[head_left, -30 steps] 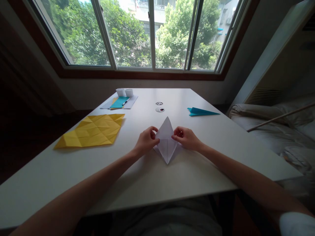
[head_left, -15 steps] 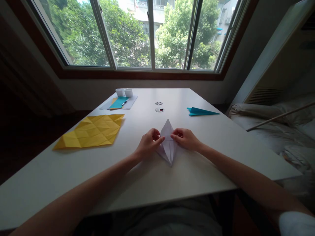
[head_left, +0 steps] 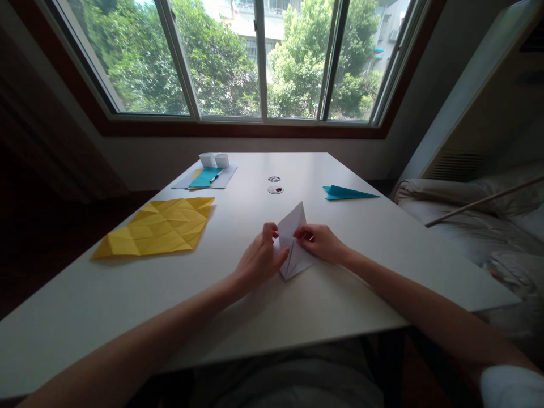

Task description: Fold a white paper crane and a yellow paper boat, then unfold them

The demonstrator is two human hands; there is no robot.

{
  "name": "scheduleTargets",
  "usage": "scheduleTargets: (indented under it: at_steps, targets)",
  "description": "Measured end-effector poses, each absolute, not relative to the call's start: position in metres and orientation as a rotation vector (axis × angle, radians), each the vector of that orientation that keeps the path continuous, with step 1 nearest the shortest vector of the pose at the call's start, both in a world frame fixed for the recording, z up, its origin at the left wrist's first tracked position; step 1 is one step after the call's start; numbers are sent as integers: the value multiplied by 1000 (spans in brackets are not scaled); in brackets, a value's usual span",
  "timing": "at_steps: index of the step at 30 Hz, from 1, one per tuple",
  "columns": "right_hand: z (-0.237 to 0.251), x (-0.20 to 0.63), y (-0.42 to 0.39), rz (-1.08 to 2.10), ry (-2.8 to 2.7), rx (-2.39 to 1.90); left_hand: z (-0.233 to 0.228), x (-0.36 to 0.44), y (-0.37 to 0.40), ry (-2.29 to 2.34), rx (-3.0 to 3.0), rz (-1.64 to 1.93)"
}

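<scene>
Both hands [head_left: 293, 249] on white paper [head_left: 295, 249] edges

The folded white paper [head_left: 295, 243] lies in the middle of the white table [head_left: 382, 249]. The creased yellow paper sheet [head_left: 159, 232] lies left, the blue paper plane [head_left: 346, 193] far right.

Daylight is pouring in through the window [head_left: 263, 56], overexposing the building beyond it and leaving the walls on both sides dim. The table [head_left: 382, 238] is catching a soft sheen, while wide-angle distortion is bending the window frame toward the edges.
</scene>
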State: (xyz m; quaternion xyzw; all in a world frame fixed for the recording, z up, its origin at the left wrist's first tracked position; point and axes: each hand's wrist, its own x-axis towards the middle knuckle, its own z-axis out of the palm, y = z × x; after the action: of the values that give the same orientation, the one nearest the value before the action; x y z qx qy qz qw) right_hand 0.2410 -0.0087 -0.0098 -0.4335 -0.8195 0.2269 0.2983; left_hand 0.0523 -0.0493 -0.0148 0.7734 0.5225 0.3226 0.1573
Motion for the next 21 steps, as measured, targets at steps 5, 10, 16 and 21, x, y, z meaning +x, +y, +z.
scheduleTargets:
  at_steps: [5,10,16,21]
  targets:
    - [-15,243,-7,484,-2223,-1119,-13,58,-62,1481,2480,709]
    - [-16,242,-6,406,-2279,-1147,-15,60,-63,1497,2574,628]
    - [-15,242,-5,317,-2325,-1172,-15,59,-64,1471,2611,568]
    - [-15,241,-5,184,-2418,-1210,-13,61,-64,1461,2621,534]
